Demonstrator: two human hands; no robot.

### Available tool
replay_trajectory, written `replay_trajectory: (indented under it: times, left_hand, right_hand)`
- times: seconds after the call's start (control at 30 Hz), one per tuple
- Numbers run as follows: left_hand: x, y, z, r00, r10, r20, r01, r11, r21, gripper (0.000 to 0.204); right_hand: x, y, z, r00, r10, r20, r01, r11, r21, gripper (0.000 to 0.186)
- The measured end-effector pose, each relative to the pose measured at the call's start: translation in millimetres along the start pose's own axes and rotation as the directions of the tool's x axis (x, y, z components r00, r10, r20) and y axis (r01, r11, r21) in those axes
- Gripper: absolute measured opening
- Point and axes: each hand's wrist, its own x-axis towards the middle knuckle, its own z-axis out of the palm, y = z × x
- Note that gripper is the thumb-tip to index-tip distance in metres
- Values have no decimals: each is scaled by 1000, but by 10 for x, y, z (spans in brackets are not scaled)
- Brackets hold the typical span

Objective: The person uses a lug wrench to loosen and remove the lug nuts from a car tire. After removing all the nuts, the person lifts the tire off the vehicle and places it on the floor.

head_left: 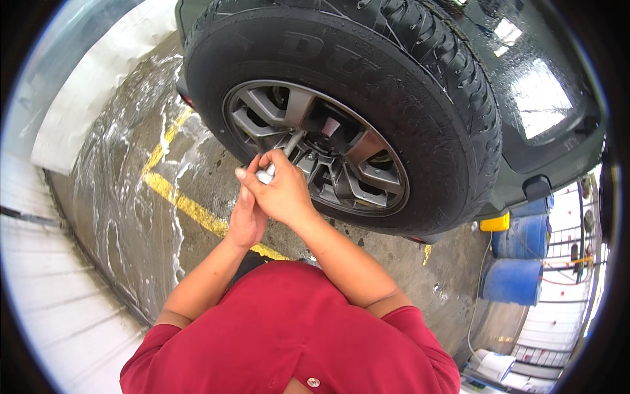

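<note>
A spare wheel (440,131) with a black tyre and grey alloy rim is mounted on the back of a dark, wet vehicle (551,157). My right hand (282,190) is closed around the white handle of a tool (266,175), whose pale shaft reaches among the spokes left of the wheel's hub. My left hand (246,213) is pressed against the same handle just below and left of my right, fingers together. The tool's tip is too small to make out among the spokes.
Wet concrete floor (125,217) with yellow lines and foam lies below. A pale curved wall (52,276) runs along the left. At right are blue barrels (512,282), a yellow container (495,221), a thin hose (480,262) and a white bucket (492,364).
</note>
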Motion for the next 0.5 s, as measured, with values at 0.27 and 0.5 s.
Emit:
replay_trajectory:
  times: [0.27,0.5]
  left_hand:
    - [180,-112,211,967,127,-222,-70,966,249,39]
    - [308,34,354,923,337,-186,-132,731,669,18]
  right_hand:
    - [-436,1025,-60,905,-361,-226,404,896,183,41]
    - [-388,2048,277,811,9,585,-347,812,469,23]
